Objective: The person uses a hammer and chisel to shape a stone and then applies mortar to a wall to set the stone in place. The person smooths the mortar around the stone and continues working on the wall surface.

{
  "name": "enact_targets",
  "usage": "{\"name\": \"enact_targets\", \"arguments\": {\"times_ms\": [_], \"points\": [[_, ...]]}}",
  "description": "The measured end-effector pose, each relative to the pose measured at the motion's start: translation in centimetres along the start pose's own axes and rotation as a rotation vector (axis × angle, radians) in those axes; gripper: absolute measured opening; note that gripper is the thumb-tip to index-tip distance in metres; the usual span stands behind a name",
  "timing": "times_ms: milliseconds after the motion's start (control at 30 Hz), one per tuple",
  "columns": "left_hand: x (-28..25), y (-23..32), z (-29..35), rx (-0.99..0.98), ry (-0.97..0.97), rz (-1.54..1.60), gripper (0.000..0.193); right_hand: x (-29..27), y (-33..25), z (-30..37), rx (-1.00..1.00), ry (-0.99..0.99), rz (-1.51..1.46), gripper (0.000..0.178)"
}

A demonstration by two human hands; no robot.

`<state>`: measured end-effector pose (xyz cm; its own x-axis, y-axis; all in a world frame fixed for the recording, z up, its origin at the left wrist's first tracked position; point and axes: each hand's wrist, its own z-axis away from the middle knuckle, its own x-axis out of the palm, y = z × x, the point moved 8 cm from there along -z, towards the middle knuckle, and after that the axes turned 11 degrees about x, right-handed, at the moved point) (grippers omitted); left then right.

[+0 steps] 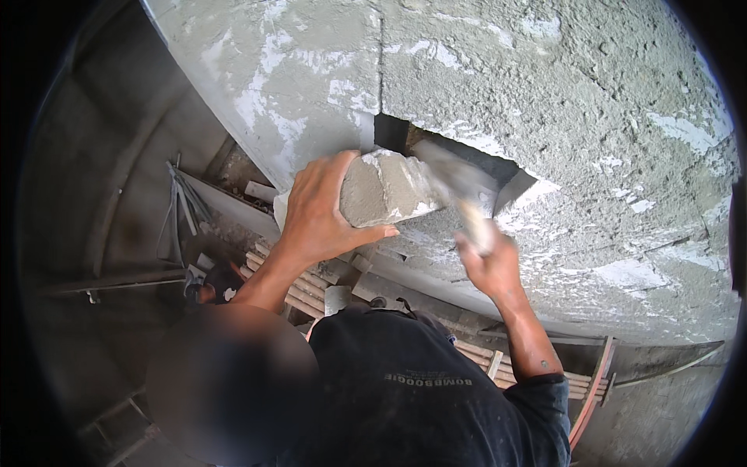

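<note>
My left hand (317, 208) grips a grey, mortar-smeared block (385, 191) by its near end and holds it against the rough grey rendered wall (591, 93). The block's far end sits at a dark rectangular opening in the wall (393, 134). My right hand (489, 263) is shut on the handle of a trowel (457, 177). The trowel's blade is blurred and lies just right of the block, at the mouth of the opening. The two hands are about a block's length apart.
Pale patches mark the wall's grey render. Below my arms lie wooden slats and planks (307, 286), with loose grey cables (180, 204) to the left. A curved red-edged strip (593, 389) runs at the lower right. My black shirt (420, 397) fills the bottom.
</note>
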<state>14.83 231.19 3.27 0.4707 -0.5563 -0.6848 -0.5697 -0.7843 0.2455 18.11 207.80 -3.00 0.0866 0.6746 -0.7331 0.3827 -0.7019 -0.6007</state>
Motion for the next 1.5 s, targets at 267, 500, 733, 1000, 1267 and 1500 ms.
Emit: {"name": "enact_targets", "arguments": {"times_ms": [267,500,733,1000,1267,1500], "points": [[0.1,-0.6,0.6,-0.041,-0.015,0.005,0.093,-3.3,-0.7,0.0,0.263,-0.038,-0.467,0.028],[0.4,-0.2,-0.3,-0.004,-0.005,0.021,0.093,0.3,3.4,0.4,0.46,-0.194,-0.109,0.031],[0.5,-0.9,0.1,-0.067,-0.044,0.052,0.093,-4.4,-4.3,0.8,-0.03,-0.02,-0.544,0.033],[0.2,-1.0,0.4,-0.082,-0.018,0.036,0.093,-7.0,-5.0,0.3,0.011,0.076,-0.824,0.031],[-0.1,-1.1,0.6,-0.096,-0.001,0.015,0.094,-2.9,-0.2,-0.6,0.325,-0.134,-0.336,0.038],[0.3,-0.9,0.0,-0.095,-0.003,0.03,0.092,0.1,-0.5,-1.0,0.206,-0.239,0.011,0.03]]}}
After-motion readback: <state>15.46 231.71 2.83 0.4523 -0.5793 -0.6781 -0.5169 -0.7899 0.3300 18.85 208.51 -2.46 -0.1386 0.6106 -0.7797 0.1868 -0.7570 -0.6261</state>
